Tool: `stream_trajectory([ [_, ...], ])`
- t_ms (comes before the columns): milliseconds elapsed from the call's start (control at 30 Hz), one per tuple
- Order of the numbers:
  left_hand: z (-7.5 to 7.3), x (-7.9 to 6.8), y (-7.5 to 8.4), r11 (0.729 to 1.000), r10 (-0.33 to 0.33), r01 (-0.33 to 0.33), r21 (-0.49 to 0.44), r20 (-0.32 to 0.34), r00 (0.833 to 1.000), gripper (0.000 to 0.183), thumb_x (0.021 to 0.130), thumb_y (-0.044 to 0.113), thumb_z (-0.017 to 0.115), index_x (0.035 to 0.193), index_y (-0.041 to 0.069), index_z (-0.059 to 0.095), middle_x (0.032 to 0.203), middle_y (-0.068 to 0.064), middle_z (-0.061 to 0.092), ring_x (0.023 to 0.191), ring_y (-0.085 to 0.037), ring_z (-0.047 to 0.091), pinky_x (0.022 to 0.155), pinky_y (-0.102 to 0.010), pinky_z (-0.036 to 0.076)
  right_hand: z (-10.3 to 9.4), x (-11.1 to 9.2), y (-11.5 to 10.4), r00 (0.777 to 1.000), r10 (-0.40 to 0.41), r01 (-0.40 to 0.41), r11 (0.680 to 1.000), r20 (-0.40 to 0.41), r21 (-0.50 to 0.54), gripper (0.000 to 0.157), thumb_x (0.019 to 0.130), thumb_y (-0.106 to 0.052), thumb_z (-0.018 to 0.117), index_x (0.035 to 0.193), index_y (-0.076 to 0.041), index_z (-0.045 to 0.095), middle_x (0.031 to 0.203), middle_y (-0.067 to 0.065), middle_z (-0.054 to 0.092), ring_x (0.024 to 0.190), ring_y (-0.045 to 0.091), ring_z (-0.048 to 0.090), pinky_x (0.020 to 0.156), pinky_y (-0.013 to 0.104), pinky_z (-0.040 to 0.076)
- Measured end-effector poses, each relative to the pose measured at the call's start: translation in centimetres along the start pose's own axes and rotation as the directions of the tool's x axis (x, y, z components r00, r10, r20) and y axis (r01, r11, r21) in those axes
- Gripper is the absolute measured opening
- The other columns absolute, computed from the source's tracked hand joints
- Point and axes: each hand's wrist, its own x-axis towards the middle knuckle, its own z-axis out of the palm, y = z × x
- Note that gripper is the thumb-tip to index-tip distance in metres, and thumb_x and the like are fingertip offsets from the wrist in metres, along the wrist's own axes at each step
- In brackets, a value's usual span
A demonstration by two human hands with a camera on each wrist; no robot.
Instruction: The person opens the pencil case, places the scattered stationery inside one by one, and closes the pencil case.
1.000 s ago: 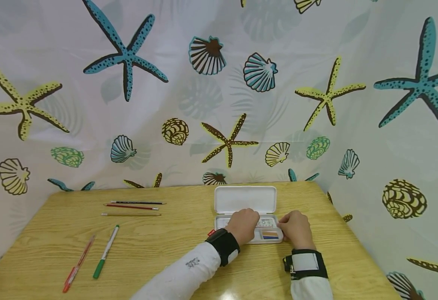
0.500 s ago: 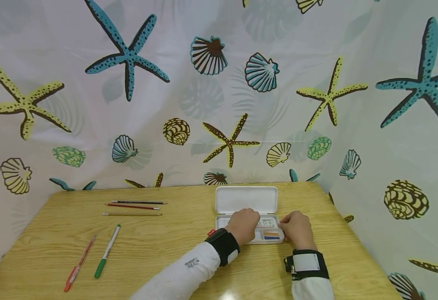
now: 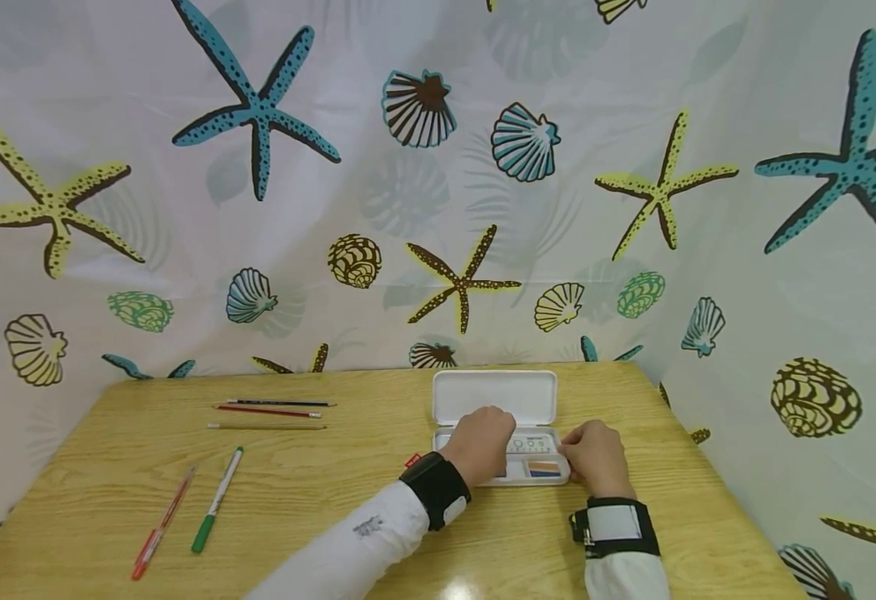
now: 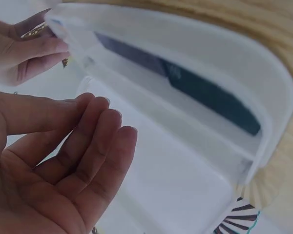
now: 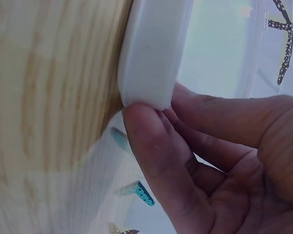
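Observation:
A white pencil case [image 3: 514, 477] lies on the table with its lid [image 3: 494, 397] raised. Inside are a clear ruler [image 3: 529, 444] and an eraser with an orange and blue sleeve [image 3: 544, 469]. My right hand [image 3: 595, 457] pinches the case's right end, thumb [image 5: 215, 109] on the inner side. Above the case's left half is my left hand [image 3: 480, 443], its thumb tip meeting the fingertips [image 4: 129, 136] with nothing visible between them. In the left wrist view a dark flat item [image 4: 212, 100] lies in the case, beyond the fingers.
On the wooden table [image 3: 317, 517], a black pencil [image 3: 280, 403], a red pencil [image 3: 268, 411] and a plain wooden pencil [image 3: 267, 427] lie at the back left. Nearer are a red pen [image 3: 163, 525] and a green-capped marker [image 3: 217, 500]. A patterned curtain [image 3: 317, 208] surrounds the table.
My left hand has shifted slightly left and up over the case, uncovering more of its compartment and a dark item there. My right hand keeps its grip on the case's end.

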Motion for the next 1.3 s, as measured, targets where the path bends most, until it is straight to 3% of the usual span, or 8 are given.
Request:
stream_trajectory([
  [300,-4.0,-2.3,-1.4,0.994,-0.047,0.042,-0.098,-0.051,0.998,0.025,0.091,-0.003,0.070,0.070,0.010,0.066,0.065,0.004,0.053,0.060,-0.007,0.048,0.052,-0.023,0.043,0.1,0.2,-0.3,1.000,0.000,0.000,1.000,0.002,0.003,0.013,0.093,-0.003,0.072,0.094,0.010,0.074,0.086,0.018,0.071,0.065,0.022,0.064,0.052,0.029,0.052],
  [400,-5.2,-3.6,-2.7,0.987,-0.069,0.058,-0.148,-0.072,0.995,0.028,0.095,-0.003,0.065,0.070,0.010,0.066,0.066,0.003,0.054,0.059,-0.008,0.049,0.053,-0.023,0.043,0.0,0.1,-0.5,1.000,-0.001,0.001,1.000,0.004,0.003,0.013,0.093,-0.003,0.072,0.094,0.010,0.074,0.086,0.018,0.071,0.066,0.022,0.064,0.052,0.028,0.052],
  [567,-7.1,-6.4,-5.7,0.968,-0.160,0.135,-0.210,-0.108,0.981,0.023,0.095,-0.002,0.065,0.075,0.007,0.072,0.068,0.003,0.058,0.060,-0.010,0.047,0.055,-0.025,0.042,0.0,0.1,-0.8,1.000,0.002,-0.002,1.000,0.012,0.002,0.014,0.094,-0.003,0.071,0.096,0.011,0.073,0.085,0.017,0.070,0.066,0.022,0.064,0.052,0.028,0.052],
  [733,-8.9,-10.1,-9.0,0.949,-0.262,0.226,-0.220,-0.150,0.953,0.020,0.094,-0.003,0.067,0.079,0.007,0.074,0.074,-0.001,0.064,0.062,-0.011,0.048,0.057,-0.028,0.043,-0.1,0.1,-0.7,1.000,0.018,-0.018,1.000,0.015,-0.005,0.014,0.094,-0.003,0.071,0.097,0.010,0.073,0.085,0.017,0.069,0.067,0.022,0.064,0.052,0.028,0.052],
  [933,-10.3,-14.8,-12.3,0.903,-0.381,0.336,-0.268,-0.137,0.914,0.011,0.095,0.000,0.069,0.101,0.000,0.078,0.098,-0.012,0.074,0.082,-0.020,0.068,0.072,-0.039,0.057,-0.3,0.1,-0.3,0.999,0.037,-0.037,0.999,0.014,-0.013,0.016,0.095,-0.004,0.070,0.100,0.011,0.073,0.089,0.019,0.069,0.071,0.024,0.064,0.054,0.028,0.052],
  [1133,-11.4,-18.9,-15.3,0.875,-0.451,0.404,-0.265,-0.146,0.881,0.013,0.095,0.002,0.069,0.104,-0.001,0.077,0.094,-0.011,0.072,0.078,-0.020,0.065,0.071,-0.043,0.055,-0.2,0.1,0.1,0.999,0.038,-0.038,0.999,0.022,0.003,0.016,0.095,-0.004,0.070,0.101,0.011,0.073,0.089,0.019,0.069,0.070,0.024,0.064,0.055,0.028,0.053],
  [1300,-12.0,-22.3,-18.0,0.830,-0.534,0.488,-0.271,-0.131,0.835,0.014,0.095,0.004,0.069,0.103,-0.005,0.075,0.090,-0.011,0.072,0.077,-0.023,0.066,0.068,-0.045,0.054,0.1,0.1,0.0,0.999,0.030,-0.030,1.000,0.024,0.001,0.016,0.095,-0.004,0.070,0.100,0.011,0.072,0.088,0.019,0.070,0.069,0.024,0.064,0.054,0.029,0.053],
])
